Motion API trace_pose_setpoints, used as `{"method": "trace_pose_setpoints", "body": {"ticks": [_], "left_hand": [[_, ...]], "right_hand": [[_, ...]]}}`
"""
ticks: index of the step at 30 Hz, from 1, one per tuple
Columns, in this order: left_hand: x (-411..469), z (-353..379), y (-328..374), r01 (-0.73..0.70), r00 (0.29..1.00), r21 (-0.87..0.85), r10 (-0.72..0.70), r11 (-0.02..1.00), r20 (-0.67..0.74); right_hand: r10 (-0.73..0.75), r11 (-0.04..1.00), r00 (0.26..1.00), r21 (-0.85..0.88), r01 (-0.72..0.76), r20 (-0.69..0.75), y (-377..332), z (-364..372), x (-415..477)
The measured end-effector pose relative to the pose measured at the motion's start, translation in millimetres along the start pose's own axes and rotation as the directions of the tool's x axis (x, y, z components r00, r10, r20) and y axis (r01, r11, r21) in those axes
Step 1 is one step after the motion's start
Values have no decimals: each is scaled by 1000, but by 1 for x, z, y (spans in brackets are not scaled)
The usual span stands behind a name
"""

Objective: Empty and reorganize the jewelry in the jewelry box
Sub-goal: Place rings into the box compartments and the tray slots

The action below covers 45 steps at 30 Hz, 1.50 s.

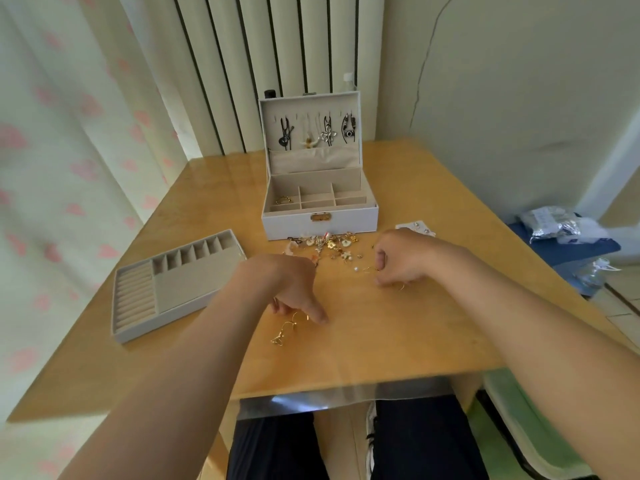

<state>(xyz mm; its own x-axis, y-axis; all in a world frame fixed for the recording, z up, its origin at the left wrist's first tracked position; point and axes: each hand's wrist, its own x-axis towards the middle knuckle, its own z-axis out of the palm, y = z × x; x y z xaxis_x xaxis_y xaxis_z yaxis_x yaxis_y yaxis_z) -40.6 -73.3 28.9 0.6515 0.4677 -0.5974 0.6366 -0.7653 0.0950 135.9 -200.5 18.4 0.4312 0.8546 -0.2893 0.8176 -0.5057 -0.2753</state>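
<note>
The tray (180,282) lies on the table (398,341) at the left, removed from the box. The left hand (294,292) points down, thumb on the table, just above a gold chain (285,329); whether it pinches the chain cannot be told. Behind, the box (318,216) stands open, necklaces (325,133) hanging in its lid and one gold piece (283,199) in a left compartment. Loose jewelry (329,244) lies heaped before it. The right hand (401,261) is curled, fingertips down by a small hoop (401,287); its grasp cannot be told. An earring card (415,230) lies beyond it.

open white jewelry box (319,216), loose jewelry (327,245) in front
</note>
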Motion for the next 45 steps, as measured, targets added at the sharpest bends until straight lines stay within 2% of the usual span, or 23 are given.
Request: {"method": "trace_pose_setpoints", "body": {"ticks": [5,9,11,13,16,18,20,24,27,30,33,37,40,43,45], "left_hand": [[-7,14,-3,-31,997,-88,24,996,-72],[-13,16,-6,-60,993,-123,47,991,-106],[-16,14,-9,-108,985,-212,75,971,-158],[-16,7,-13,-215,954,-377,111,901,-280],[-19,-9,-15,-370,885,-611,65,699,-462],[-20,-19,-14,-448,865,-700,72,556,-496],[-19,-26,-12,-495,854,-733,105,467,-510],[-11,-33,-14,-560,818,-712,148,422,-556],[-2,-36,-17,-597,781,-667,133,446,-610],[11,-41,-22,-592,763,-660,57,463,-644],[23,-48,-23,-578,752,-673,-20,462,-659],[35,-65,-21,-584,694,-640,-101,499,-712],[44,-82,-25,-604,643,-661,-218,445,-734],[60,-93,-43,-558,583,-640,-299,529,-756],[70,-95,-53,-529,588,-643,-306,554,-749]], "right_hand": [[4,996,1000,84,-4,4,1,3,-5],[-31,954,1000,299,28,5,-5,0,-11],[-60,903,998,425,58,-9,-9,-3,-13],[-86,833,996,546,84,-23,-15,-6,-15],[-154,652,987,746,132,-40,-25,-14,-15],[-192,529,980,834,156,-62,-32,-17,-11],[-205,465,976,869,169,-80,-39,-20,-6],[-223,429,971,885,181,-91,-46,-23,9],[-230,412,969,894,177,-86,-47,-22,19],[-193,423,975,887,186,-113,-50,-25,27],[-175,496,976,844,204,-132,-57,-29,36],[-88,564,977,799,210,-195,-68,-40,59],[-40,604,971,768,212,-237,-68,-60,83],[21,700,958,688,191,-288,-61,-79,117],[38,775,953,610,162,-302,-57,-85,141]]}}
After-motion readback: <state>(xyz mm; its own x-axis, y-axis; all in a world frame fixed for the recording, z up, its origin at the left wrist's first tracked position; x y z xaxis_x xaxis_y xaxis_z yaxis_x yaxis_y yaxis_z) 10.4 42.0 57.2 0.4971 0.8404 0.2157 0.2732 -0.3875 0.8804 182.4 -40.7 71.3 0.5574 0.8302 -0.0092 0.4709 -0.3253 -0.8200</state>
